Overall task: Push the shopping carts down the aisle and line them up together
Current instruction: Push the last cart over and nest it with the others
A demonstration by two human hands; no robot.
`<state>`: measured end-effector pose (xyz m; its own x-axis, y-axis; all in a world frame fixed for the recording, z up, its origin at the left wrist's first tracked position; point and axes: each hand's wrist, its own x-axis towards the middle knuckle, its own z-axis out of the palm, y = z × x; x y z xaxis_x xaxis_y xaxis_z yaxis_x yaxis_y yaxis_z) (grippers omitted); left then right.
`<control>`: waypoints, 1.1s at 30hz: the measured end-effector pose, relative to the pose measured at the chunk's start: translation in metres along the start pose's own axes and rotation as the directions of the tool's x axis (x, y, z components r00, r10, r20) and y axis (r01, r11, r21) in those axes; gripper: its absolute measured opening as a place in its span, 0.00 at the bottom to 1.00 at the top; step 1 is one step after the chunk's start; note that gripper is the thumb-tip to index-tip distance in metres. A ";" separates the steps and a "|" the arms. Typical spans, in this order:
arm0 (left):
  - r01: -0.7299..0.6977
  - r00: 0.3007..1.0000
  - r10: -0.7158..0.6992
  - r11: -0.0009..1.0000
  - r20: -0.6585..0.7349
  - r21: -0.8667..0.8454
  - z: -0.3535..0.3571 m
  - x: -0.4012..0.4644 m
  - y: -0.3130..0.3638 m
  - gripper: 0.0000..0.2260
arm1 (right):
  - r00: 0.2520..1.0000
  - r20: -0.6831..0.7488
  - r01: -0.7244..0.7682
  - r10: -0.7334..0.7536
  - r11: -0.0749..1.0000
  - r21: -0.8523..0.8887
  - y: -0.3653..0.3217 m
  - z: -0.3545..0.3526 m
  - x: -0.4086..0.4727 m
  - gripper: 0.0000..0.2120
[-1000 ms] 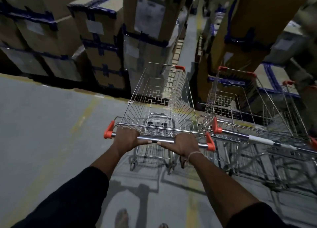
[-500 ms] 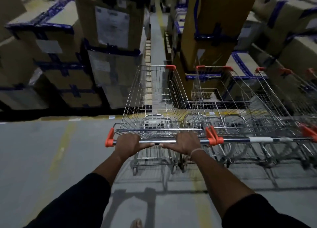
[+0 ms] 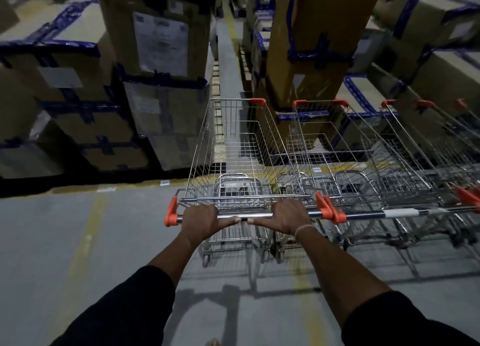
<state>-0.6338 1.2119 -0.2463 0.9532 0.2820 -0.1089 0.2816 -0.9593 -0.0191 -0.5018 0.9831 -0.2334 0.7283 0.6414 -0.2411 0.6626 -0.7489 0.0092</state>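
A steel wire shopping cart (image 3: 233,148) with orange corner caps stands straight ahead of me on the grey floor. My left hand (image 3: 200,219) grips the left part of its chrome handle bar (image 3: 244,216). My right hand (image 3: 288,217) grips the right part, thumbs nearly meeting at the middle. Directly to its right a second cart (image 3: 345,153) stands side by side with it, their orange handle ends touching or nearly so. Further carts (image 3: 436,148) continue the row to the right, blurred at the frame edge.
Tall stacks of taped cardboard boxes (image 3: 158,80) rise to the left, and more boxes (image 3: 309,49) to the right. A narrow aisle (image 3: 228,67) runs away between them. Yellow floor lines (image 3: 85,241) cross the concrete.
The cart I hold has swung to the right and rolled forward. It now stands level with the neighbouring cart, handles in one line. Both hands kept their grip.
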 end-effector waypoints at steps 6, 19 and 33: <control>0.014 0.999 -0.015 0.999 0.032 0.032 0.000 -0.017 0.005 0.48 | 0.998 0.055 0.010 -0.010 1.000 0.003 0.001 0.011 -0.006 0.48; 0.064 0.989 -0.081 0.989 -0.123 -0.134 0.012 -0.060 0.019 0.41 | 0.999 -0.032 0.010 -0.009 0.999 0.045 0.001 0.007 -0.034 0.53; 0.131 0.991 -0.128 0.959 0.029 -0.249 0.022 -0.108 0.031 0.48 | 0.990 -0.127 0.071 -0.059 0.994 0.085 0.040 0.035 -0.079 0.46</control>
<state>-0.7301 1.1511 -0.2572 0.9056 0.4024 -0.1339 0.4229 -0.8803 0.2151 -0.5389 0.8965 -0.2484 0.7039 0.7007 -0.1162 0.6951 -0.7132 -0.0906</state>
